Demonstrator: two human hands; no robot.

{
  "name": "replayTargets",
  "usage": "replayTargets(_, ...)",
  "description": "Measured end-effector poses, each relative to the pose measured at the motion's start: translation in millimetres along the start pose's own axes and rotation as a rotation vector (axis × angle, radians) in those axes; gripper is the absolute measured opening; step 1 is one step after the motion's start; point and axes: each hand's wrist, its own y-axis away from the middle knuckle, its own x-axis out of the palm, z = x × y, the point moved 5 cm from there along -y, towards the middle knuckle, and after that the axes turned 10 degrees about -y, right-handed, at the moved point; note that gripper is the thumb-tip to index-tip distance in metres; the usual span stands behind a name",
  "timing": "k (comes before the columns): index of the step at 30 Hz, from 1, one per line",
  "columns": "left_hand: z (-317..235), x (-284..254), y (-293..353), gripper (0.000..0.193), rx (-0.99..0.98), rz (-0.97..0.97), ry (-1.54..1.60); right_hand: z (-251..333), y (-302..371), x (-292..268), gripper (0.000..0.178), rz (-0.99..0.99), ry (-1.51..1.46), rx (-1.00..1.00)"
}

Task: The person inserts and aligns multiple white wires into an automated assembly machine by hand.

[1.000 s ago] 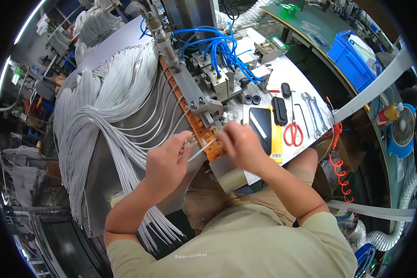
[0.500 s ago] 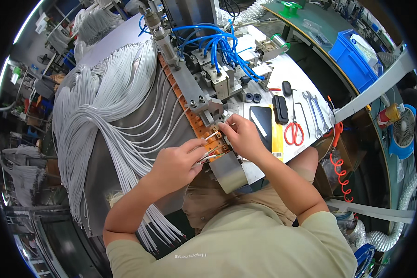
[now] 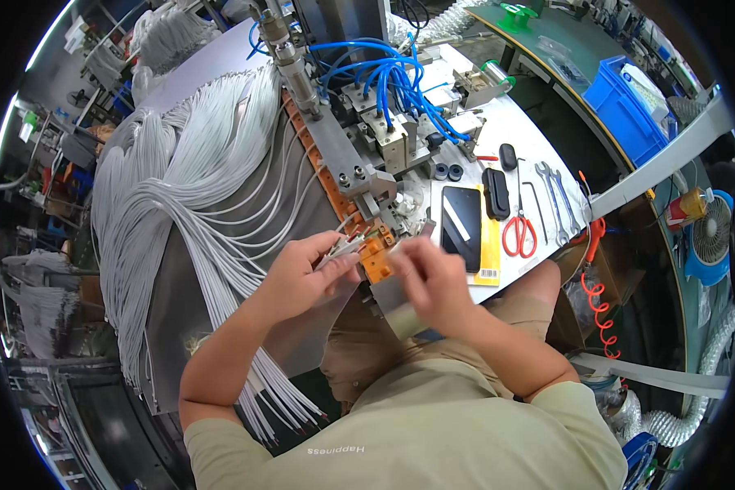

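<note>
With the thumb and fingers of my left hand [image 3: 302, 276] I am pinching some pale cable ends [image 3: 345, 247], whose thin inner wires poke out toward the orange strip [image 3: 375, 263]. They are held at the left side of that strip, near its lower end. My right hand [image 3: 439, 286] is just across on the other side, fingers curled in toward my thumb; they are blurred, and I cannot tell whether anything is between them. The strip runs up and away from me alongside a grey metal bar [image 3: 325, 145], and to the right of the bar sits a cluster of metal blocks with looping blue tubes [image 3: 420, 102]. To my left a great heap of grey-white cables [image 3: 180, 216] spreads out, several single strands reaching across to the strip. On the white surface [image 3: 516, 124] at my right lie a dark phone [image 3: 471, 214], partly over a yellow packet [image 3: 487, 253], red-handled scissors [image 3: 518, 237], a black case [image 3: 496, 196] and two wrenches [image 3: 557, 204].
</note>
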Motion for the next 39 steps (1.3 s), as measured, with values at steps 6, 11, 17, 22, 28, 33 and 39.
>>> replayTargets(6,-12,7,4,0.018,0.030,0.013,-0.043,17,3,21,0.008,0.137,0.302,-0.519)
replayTargets(11,-15,5,4,0.018,0.067,-0.076,-0.133,12,-1,21,0.007,0.178,0.182,-0.269)
replayTargets(17,-21,2,5,0.017,0.163,-0.111,-0.252,11,-4,23,0.011,0.216,0.051,-0.091)
replayTargets(22,-20,1,5,0.018,0.166,-0.165,-0.221,9,-4,23,0.012,0.230,-0.033,-0.035)
replayTargets(28,-18,2,5,0.017,0.170,-0.157,-0.250,11,-6,24,0.012,0.241,-0.052,0.021)
replayTargets(33,-24,5,8,0.015,0.315,-0.090,-0.309,10,-13,19,0.011,0.342,0.061,-0.107)
replayTargets(39,-16,3,7,0.016,0.101,0.018,-0.063,15,-12,21,0.011,0.338,0.165,-0.401)
